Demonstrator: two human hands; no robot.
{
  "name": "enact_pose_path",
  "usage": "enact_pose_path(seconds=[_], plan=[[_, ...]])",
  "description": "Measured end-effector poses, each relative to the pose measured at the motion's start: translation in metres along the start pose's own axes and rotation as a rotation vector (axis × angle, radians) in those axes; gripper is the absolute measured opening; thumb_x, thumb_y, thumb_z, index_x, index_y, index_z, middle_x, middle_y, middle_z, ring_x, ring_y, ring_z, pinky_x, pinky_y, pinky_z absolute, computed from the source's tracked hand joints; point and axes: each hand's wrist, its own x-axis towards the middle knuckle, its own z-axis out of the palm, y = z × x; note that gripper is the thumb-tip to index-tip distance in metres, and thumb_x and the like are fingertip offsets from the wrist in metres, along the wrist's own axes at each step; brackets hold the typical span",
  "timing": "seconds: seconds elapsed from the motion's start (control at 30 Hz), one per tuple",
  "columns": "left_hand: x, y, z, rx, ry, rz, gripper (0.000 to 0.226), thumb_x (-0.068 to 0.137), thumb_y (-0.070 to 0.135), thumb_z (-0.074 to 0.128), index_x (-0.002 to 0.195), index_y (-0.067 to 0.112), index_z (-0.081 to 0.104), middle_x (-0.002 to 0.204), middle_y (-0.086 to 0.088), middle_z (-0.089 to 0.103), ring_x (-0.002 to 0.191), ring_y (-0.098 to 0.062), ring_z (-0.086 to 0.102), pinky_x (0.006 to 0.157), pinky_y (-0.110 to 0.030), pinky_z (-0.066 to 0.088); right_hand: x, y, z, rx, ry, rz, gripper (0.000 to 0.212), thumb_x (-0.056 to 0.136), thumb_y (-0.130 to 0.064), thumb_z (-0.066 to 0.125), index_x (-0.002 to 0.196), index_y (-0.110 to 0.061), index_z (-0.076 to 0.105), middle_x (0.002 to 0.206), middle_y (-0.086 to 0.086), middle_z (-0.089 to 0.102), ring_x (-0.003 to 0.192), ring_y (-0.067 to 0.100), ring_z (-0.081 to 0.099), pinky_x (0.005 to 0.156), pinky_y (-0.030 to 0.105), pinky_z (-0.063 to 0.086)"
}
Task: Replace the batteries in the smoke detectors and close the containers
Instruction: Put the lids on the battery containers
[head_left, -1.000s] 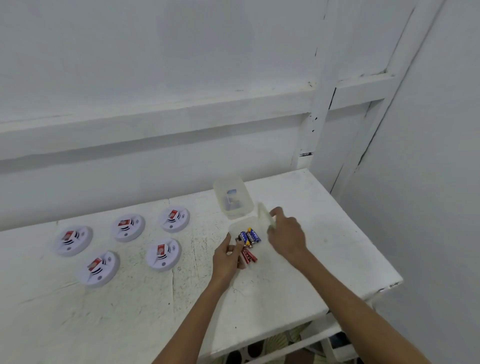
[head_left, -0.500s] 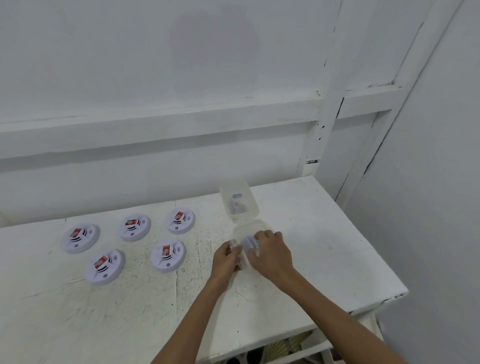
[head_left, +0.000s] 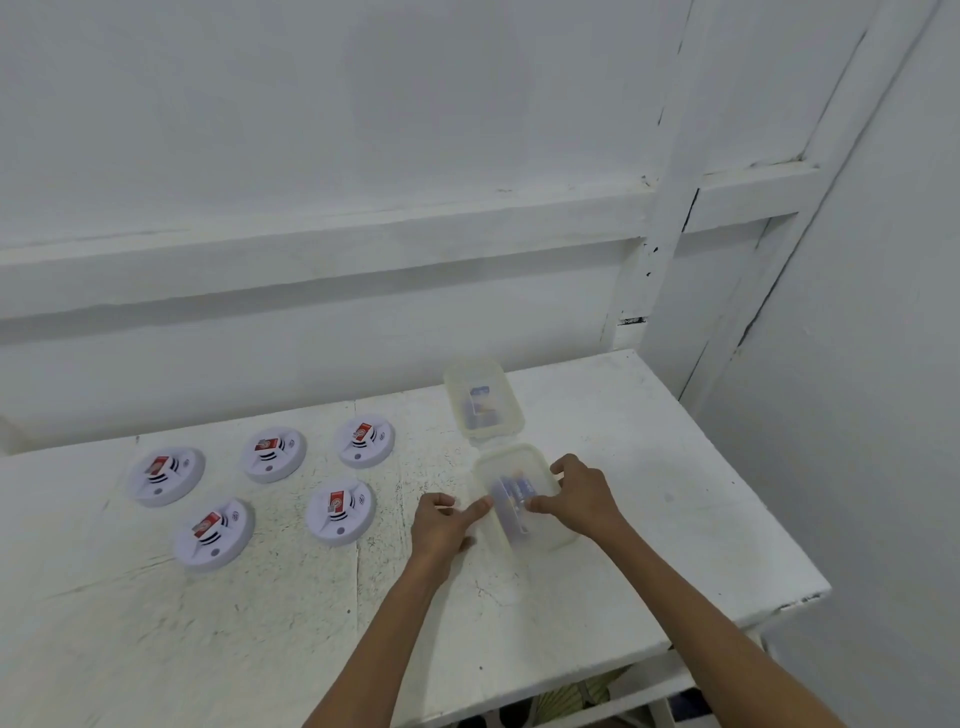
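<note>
Several round white smoke detectors lie on the white table, among them a front right one (head_left: 340, 511) and a far left one (head_left: 165, 475), each with a red battery showing. A clear plastic container (head_left: 540, 538) with blue batteries inside sits near the middle, its lid lying on top. My left hand (head_left: 441, 527) touches its left edge with the thumb. My right hand (head_left: 584, 496) presses on the lid from the right. A second lidded clear container (head_left: 483, 402) stands just behind it.
The white table (head_left: 649, 571) ends at a front edge and a right edge close to my right arm. White walls stand behind and to the right. A lower shelf shows under the table front.
The lid, held up at an angle by my right hand a second ago, now lies flat on the near container. The batteries are now seen through it. The view has shifted a little.
</note>
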Motion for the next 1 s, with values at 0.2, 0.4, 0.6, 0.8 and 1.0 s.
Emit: enact_pose_path(seconds=[0.2,0.4,0.6,0.8,1.0], plan=[[0.005,0.005,0.000,0.082,-0.019,0.098,0.029,0.073,0.020,0.093,0.082,-0.001,0.074,0.068,-0.011,0.070,0.056,-0.019,0.062,0.059,-0.029,0.059,0.005,-0.007,-0.006,0.149,-0.037,0.090,0.077,0.063,-0.032,0.092,0.124,-0.013,0.050,0.118,0.007,0.060,0.102,0.020,0.057,0.077,0.027,0.045],[0.011,0.018,0.010,0.172,-0.005,0.096,0.013,0.076,0.006,0.088,0.082,0.004,0.077,0.076,-0.016,0.075,0.067,-0.027,0.074,0.076,-0.045,0.065,-0.003,0.002,-0.017,0.022,-0.117,-0.042,0.091,0.057,-0.047,0.091,0.131,-0.018,0.046,0.116,0.003,0.064,0.099,0.018,0.062,0.079,0.030,0.055],[0.011,0.038,0.009,0.287,-0.152,0.110,0.058,0.079,-0.001,0.078,0.127,0.018,0.052,0.109,-0.014,0.065,0.079,-0.026,0.072,0.069,-0.043,0.065,-0.014,0.003,-0.021,-0.318,-0.308,-0.197,0.133,0.051,-0.057,0.091,0.151,-0.011,0.016,0.140,0.005,0.041,0.128,0.022,0.039,0.101,0.036,0.046],[0.020,0.066,-0.001,0.547,-0.555,0.077,0.093,0.092,-0.001,0.065,0.158,0.045,0.018,0.098,-0.019,0.076,0.085,-0.032,0.076,0.072,-0.038,0.064,-0.018,0.012,-0.028,-0.472,-0.342,-0.335,0.134,0.056,-0.061,0.087,0.152,-0.011,0.010,0.145,0.004,0.031,0.135,0.021,0.025,0.110,0.041,0.039],[0.034,0.081,0.004,0.608,-0.645,-0.070,0.091,0.089,-0.007,0.067,0.158,0.034,0.024,0.113,-0.028,0.072,0.093,-0.037,0.076,0.087,-0.047,0.062,-0.021,0.031,-0.014,-0.495,-0.155,-0.491,0.113,0.062,-0.066,0.076,0.147,-0.012,0.024,0.126,-0.001,0.040,0.115,0.016,0.032,0.094,0.032,0.046]])
